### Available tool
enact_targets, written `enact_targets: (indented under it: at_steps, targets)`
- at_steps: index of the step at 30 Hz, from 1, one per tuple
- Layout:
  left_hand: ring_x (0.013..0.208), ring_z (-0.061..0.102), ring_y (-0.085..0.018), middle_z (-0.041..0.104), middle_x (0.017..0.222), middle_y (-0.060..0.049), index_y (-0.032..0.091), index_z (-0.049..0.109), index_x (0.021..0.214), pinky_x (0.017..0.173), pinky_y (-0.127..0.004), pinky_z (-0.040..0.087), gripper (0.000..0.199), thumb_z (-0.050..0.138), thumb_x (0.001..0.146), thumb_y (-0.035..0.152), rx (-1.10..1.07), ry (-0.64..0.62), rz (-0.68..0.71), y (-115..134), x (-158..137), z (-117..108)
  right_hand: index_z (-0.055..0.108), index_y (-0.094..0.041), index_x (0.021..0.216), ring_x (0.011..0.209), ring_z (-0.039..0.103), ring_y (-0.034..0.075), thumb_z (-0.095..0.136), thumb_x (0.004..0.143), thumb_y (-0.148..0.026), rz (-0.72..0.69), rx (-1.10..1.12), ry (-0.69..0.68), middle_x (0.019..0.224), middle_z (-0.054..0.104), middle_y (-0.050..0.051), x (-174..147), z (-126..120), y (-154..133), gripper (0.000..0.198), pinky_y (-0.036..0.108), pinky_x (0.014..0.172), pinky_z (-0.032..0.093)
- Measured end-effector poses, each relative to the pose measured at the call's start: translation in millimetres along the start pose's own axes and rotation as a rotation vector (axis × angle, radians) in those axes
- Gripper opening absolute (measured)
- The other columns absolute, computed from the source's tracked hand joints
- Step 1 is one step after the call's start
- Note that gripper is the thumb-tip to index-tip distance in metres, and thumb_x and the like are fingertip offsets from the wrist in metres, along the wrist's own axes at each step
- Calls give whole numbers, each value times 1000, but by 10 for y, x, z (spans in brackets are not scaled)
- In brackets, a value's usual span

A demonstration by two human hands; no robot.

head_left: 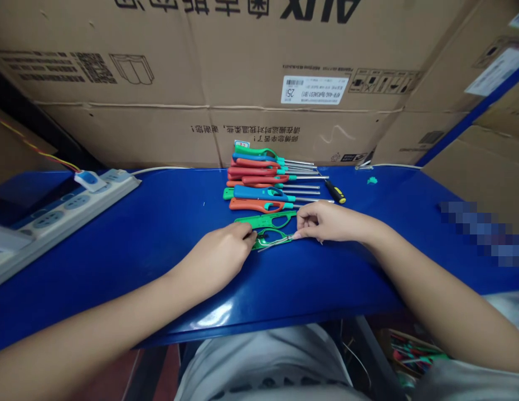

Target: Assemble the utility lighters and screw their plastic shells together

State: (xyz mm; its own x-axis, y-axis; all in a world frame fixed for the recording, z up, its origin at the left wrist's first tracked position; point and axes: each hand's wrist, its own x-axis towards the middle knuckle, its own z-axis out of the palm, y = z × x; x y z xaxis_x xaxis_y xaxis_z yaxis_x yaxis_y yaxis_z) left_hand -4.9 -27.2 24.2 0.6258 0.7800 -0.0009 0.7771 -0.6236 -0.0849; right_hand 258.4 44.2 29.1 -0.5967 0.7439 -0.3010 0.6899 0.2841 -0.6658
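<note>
Two halves of a green gas lighter casing lie open on the blue table in front of me. The nearer half [266,236] has a trigger loop, with a thin pale wire and a slim metal strip along it. My left hand [226,253] is closed on this half's left end, fingers curled and partly hiding it. At its right tip, my right hand [321,221] pinches the narrow end, where the wire runs; what exactly lies between the fingertips is partly covered. The farther half [280,220] rests just above, close to both hands.
Several assembled lighters [259,193] in red, blue, orange and green lie stacked behind the casing. A black and yellow screwdriver [335,191] is right of them. A power strip [62,214] stands at left; a large cardboard box [159,133] walls the back. A teal scrap [372,180] lies far right.
</note>
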Motion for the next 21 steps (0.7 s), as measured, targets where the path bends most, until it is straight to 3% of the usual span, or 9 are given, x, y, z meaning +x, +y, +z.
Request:
enact_targets:
  at_steps: [5, 8, 11, 15, 18, 21]
  targets:
    - [94, 63, -29, 66, 107, -17, 7, 68, 114, 80, -41, 54, 37, 36, 97, 6, 109, 11, 115, 34, -76, 1, 63, -16, 78, 49, 53, 11, 70, 85, -46, -68, -70, 21, 57, 60, -2, -38, -20, -21, 31, 24, 51, 38]
    - [98, 60, -31, 65, 108, -18, 7, 67, 118, 83, -44, 53, 32, 42, 98, 12, 118, 55, 90, 30, -95, 18, 67, -15, 94, 56, 53, 12, 69, 87, -40, -203, -185, 87, 69, 64, 1, -56, 0, -36, 26, 24, 56, 39]
    - [96, 61, -28, 64, 109, -15, 11, 67, 118, 84, -42, 53, 29, 46, 98, 15, 13, 67, 58, 7, -85, 40, 65, -17, 112, 74, 58, 15, 69, 87, -36, -357, -263, 187, 92, 67, 5, -41, 111, -64, 31, 26, 66, 44]
    - [103, 60, -27, 62, 114, -13, 13, 60, 125, 90, -41, 53, 30, 47, 98, 14, -191, 91, 14, -14, -73, 43, 63, -21, 114, 95, 61, 19, 64, 93, -33, -493, -350, 230, 115, 64, 8, 25, 349, -123, 24, 29, 78, 46]
    - [105, 58, -27, 61, 116, -12, 16, 57, 125, 91, -42, 52, 30, 48, 97, 13, -245, 94, 31, -12, -68, 43, 64, -22, 106, 93, 62, 17, 56, 98, -29, -541, -362, 227, 112, 63, 6, 68, 454, -150, 14, 28, 76, 46]
    - [106, 57, -27, 61, 114, -10, 18, 60, 121, 91, -43, 52, 28, 47, 97, 13, -240, 83, 65, -14, -60, 52, 63, -20, 96, 80, 59, 14, 57, 97, -28, -543, -208, 253, 95, 63, 3, 85, 450, -147, 10, 25, 71, 44]
